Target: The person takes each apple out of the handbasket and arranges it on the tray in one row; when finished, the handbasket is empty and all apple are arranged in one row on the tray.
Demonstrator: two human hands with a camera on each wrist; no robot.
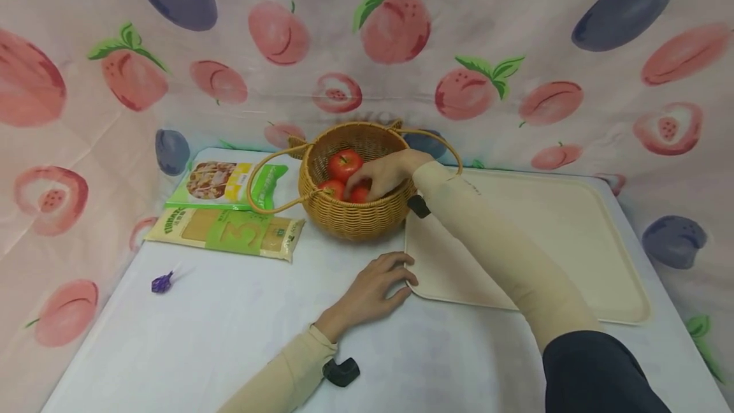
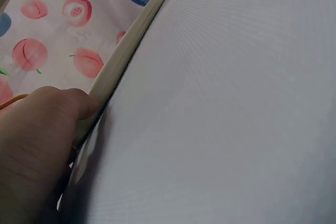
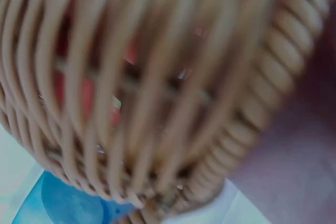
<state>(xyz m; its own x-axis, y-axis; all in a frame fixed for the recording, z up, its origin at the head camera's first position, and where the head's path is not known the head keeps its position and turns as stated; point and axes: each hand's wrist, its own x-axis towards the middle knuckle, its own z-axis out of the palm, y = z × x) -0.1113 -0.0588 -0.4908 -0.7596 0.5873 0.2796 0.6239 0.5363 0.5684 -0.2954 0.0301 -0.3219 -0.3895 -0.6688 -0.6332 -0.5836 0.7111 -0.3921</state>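
A round wicker basket (image 1: 355,220) with two looped handles stands at the back of the table, holding several red apples (image 1: 345,163). My right hand (image 1: 385,174) reaches down into it from the right, fingers curled over an apple (image 1: 359,194) at the front. In the right wrist view the basket's weave (image 3: 157,77) fills most of the picture, with red showing through the gaps. My left hand (image 1: 367,289) rests at the near left corner of a cream tray (image 1: 573,241), fingertips at its rim. The left wrist view shows the thumb (image 2: 79,103) against the tray's edge (image 2: 126,51).
Left of the basket lie a green and white food packet (image 1: 215,183) and a long packet of noodles (image 1: 229,232). A small purple-wrapped lollipop (image 1: 162,283) is farther left. Behind the table hangs a fruit-print cloth (image 1: 395,94).
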